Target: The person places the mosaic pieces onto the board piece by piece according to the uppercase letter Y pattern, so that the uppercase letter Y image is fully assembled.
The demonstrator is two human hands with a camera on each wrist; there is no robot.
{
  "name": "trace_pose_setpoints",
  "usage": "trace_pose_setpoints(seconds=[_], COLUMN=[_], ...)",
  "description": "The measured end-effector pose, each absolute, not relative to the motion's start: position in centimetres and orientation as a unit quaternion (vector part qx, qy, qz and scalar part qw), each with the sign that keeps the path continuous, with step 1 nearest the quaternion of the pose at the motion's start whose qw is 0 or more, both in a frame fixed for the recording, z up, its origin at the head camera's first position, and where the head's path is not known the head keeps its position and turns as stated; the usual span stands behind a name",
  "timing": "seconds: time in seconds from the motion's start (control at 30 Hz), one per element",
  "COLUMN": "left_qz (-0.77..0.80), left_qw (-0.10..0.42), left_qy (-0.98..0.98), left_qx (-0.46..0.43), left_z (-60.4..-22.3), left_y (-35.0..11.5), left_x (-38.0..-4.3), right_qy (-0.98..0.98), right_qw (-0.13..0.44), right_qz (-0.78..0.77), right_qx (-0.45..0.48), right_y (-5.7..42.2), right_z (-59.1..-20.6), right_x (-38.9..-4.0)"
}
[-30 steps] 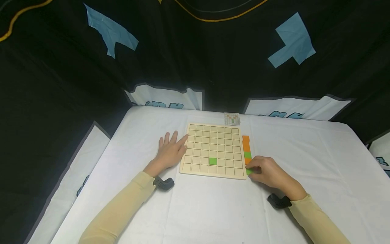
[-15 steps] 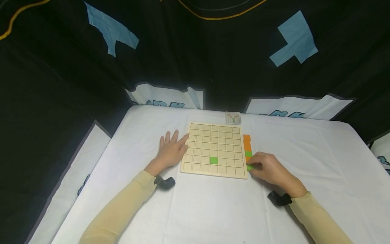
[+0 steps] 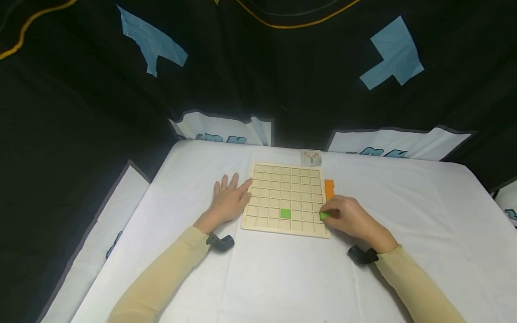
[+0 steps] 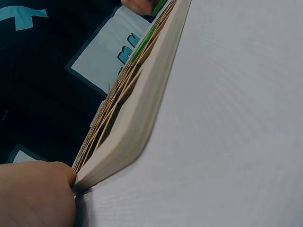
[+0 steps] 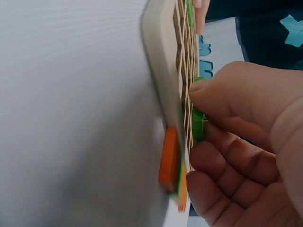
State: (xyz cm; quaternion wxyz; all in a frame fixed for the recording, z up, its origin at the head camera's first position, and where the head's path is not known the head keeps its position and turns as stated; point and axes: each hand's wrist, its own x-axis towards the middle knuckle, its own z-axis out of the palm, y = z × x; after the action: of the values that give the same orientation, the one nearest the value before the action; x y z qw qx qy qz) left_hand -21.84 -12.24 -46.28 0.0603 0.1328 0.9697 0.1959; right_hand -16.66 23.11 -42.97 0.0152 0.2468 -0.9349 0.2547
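Note:
A pale wooden grid board lies flat on the white-covered table, with one green square tile set in a cell near its front. My left hand rests on the cloth with fingers spread, index finger and thumb touching the board's left edge. Over the board's right edge, my right hand pinches another green tile between thumb and fingers. Just beyond that hand, orange tiles form a row along the board's right side. Part of the row is hidden by the hand; an orange tile shows in the right wrist view.
A small card printed with a grid and coloured squares lies behind the board's far right corner. White cloth covers the table. Black curtain with light blue patches hangs behind it.
My right hand has picked up the green tile from the near end of the row and moved it left, over the board's right edge. The left hand stays at the board's left edge.

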Motion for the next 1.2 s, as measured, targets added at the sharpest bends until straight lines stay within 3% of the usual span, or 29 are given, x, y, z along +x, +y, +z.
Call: trace_pose_setpoints(seconds=[0.7,1.2], left_qz=[0.202,0.189], left_qw=[0.068,0.063], left_qy=[0.969,0.971], left_qx=[0.126,0.13], left_z=[-46.2,-46.2], left_y=[-12.2,-12.3], left_x=[-21.9,-21.9], right_qy=[-0.908,-0.915], right_qw=[0.035,0.012], right_qz=[0.257,0.25], right_qx=[0.328,0.316], right_y=[17.0,15.0], right_z=[-43.0,-42.5], right_x=[-20.1,-21.0])
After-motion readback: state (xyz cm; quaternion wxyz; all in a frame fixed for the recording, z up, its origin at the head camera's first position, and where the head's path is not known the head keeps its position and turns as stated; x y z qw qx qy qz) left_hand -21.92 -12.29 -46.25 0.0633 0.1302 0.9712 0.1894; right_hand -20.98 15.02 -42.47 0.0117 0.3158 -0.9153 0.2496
